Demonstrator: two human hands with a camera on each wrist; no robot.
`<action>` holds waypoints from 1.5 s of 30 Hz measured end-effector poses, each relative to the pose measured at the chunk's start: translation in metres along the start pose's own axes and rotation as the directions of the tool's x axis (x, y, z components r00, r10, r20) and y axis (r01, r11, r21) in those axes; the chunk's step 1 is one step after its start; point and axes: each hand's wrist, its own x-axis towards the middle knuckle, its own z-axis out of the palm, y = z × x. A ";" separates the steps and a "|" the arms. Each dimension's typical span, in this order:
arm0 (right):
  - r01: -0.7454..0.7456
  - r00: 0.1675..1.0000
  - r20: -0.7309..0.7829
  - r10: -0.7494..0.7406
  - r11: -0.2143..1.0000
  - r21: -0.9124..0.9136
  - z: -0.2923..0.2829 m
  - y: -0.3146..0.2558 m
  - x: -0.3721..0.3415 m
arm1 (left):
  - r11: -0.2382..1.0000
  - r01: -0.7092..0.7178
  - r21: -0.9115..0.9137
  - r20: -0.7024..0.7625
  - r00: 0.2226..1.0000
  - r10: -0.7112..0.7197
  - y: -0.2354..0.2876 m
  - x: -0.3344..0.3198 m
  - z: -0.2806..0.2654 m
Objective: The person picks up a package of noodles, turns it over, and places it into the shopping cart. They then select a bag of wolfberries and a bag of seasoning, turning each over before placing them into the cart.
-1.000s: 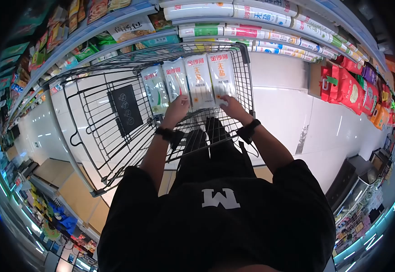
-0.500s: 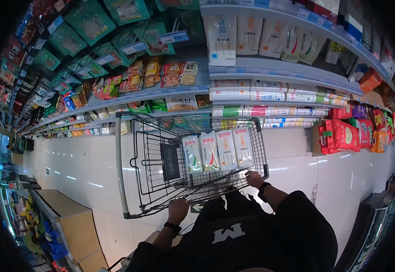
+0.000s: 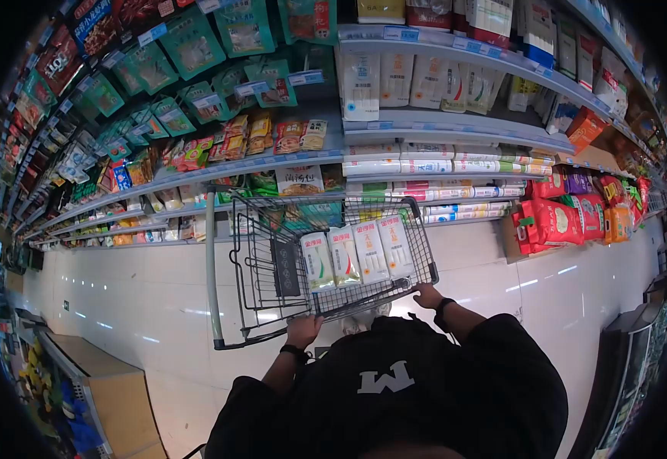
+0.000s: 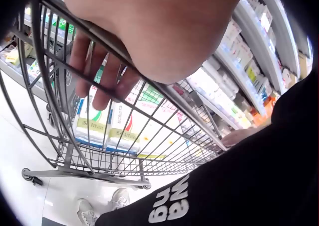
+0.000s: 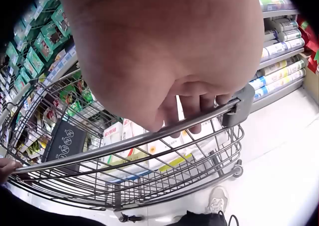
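Observation:
A wire shopping cart (image 3: 434,272) stands side-on before me, its handle (image 3: 213,275) at the left. Several white packs of dried noodles (image 3: 371,252) lie side by side in its basket. My left hand (image 3: 303,330) grips the near top rail toward the handle end; in the left wrist view its fingers (image 4: 102,84) bend over the rail into the basket. At the front end, my right hand (image 3: 426,295) holds the same rail, close to the grey corner piece (image 5: 239,108). Its fingers (image 5: 192,116) curl over the bar.
Beyond the cart run shelves with upright noodle packs (image 3: 397,80) and stacked noodle rolls (image 3: 425,167). Hanging green pouches (image 3: 195,53) fill the left shelves. Red bags (image 3: 551,222) stand on the floor at right. A wooden box-like stand (image 3: 119,398) is behind me at left.
Both hands have left the noodle packs and come back to the cart's near rail, which they now hold. My view has lifted toward the shelves. The packs stay in the basket.

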 end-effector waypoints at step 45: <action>0.436 0.838 -0.543 -0.063 0.676 0.594 -0.381 -0.192 0.377 | 0.619 -0.497 -0.608 -0.685 0.722 -0.093 0.152 0.535 -0.264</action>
